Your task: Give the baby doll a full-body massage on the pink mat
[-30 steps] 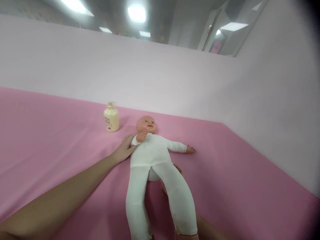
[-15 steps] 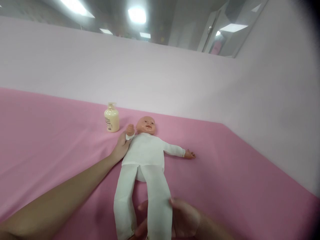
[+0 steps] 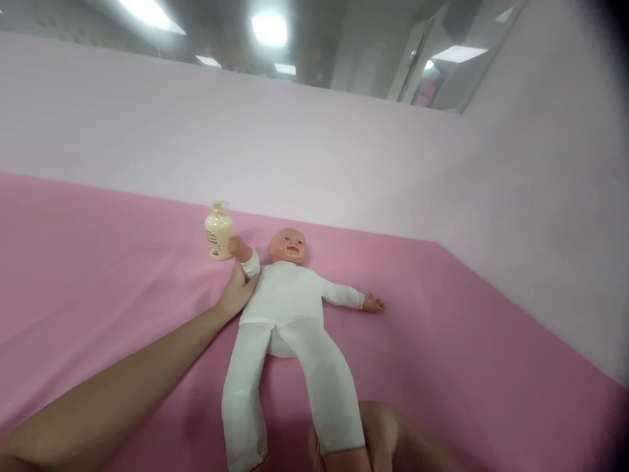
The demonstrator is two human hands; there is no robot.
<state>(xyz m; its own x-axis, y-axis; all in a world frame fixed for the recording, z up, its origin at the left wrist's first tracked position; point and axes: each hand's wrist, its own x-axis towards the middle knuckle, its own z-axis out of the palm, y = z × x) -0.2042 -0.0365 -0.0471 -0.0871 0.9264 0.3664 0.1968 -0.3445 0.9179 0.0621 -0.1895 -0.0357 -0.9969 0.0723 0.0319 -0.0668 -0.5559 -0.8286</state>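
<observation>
- Pink padded surface (image 3: 98, 275) across the whole near field, pale pink wall (image 3: 295, 144) behind and along the right side.
- Baby doll (image 3: 285, 295) in white bodysuit, flat on its back mid-surface, head toward the wall, legs toward the camera.
- One doll arm out flat to the side, small hand (image 3: 374, 304) on the pink; other arm raised, fist up close to the bottle.
- Left hand (image 3: 236, 294) under the raised arm at the doll's shoulder, fingers curled against the sleeve, propping it up rather than fully clamped.
- Right hand (image 3: 373, 436) at the bottom edge, wrapped around the lower end of one doll leg near the ankle; partly cut off by the frame, thumb side not clear.
- Cream pump bottle (image 3: 219, 231) upright just beyond the raised fist, near but apparently not touching.
- Step in hand, by the look of it: positioning or steadying the doll, with both hands on limbs.
- Nothing else on the surface in view.
</observation>
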